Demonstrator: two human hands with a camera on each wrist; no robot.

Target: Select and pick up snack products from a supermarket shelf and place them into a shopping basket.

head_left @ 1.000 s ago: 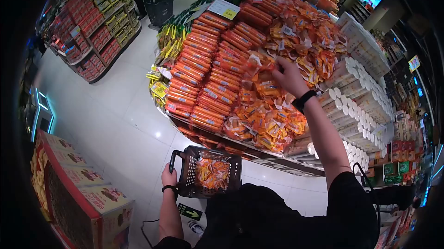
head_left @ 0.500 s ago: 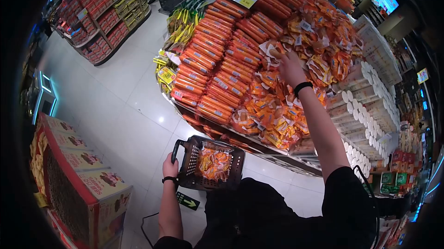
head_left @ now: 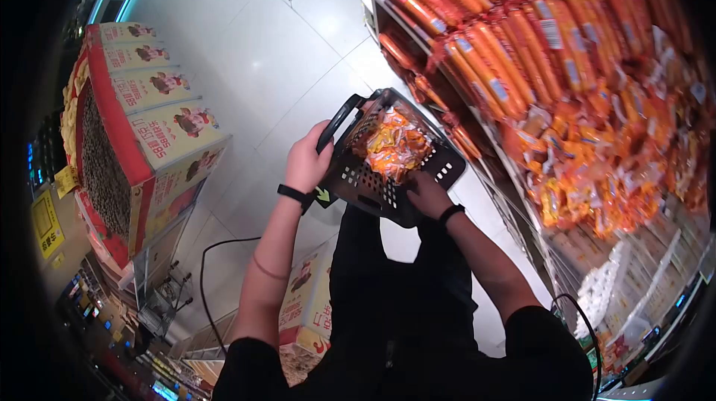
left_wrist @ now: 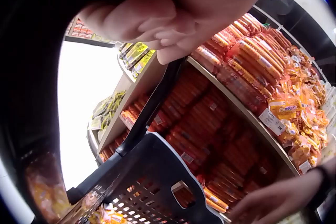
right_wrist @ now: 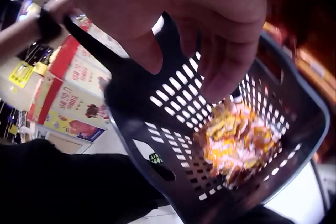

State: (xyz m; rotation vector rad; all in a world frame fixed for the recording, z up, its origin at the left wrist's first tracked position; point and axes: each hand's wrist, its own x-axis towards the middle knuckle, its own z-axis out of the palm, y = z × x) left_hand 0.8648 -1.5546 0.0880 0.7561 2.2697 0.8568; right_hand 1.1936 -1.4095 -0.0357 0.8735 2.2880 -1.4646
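My left hand (head_left: 306, 162) grips the black handle (head_left: 341, 119) of a dark plastic shopping basket (head_left: 373, 206). A heap of small orange-and-yellow snack packets (head_left: 395, 146) lies on the basket's floor. Above the basket's mouth, on its near right side, is my right hand (head_left: 430, 196). The right wrist view shows the thumb and loosely bent fingers (right_wrist: 223, 79) apart, with nothing between them and the packets (right_wrist: 241, 145) below. In the left wrist view, curled fingers (left_wrist: 142, 16) wrap the top of the handle, and the basket hangs beneath.
To the right stands a display (head_left: 514, 207) stacked with long red-orange sausage packs (head_left: 514, 58) and loose orange packets (head_left: 597, 170). Cartons (head_left: 168, 114) with red trim are on the left. Pale tiled floor (head_left: 291, 43) runs between them. A black cable (head_left: 203, 274) loops beside my left arm.
My right hand has come from the loose packets on the display down to the basket and no longer holds a packet. The head view has swung down, bringing the cartons closer; the left hand keeps the handle.
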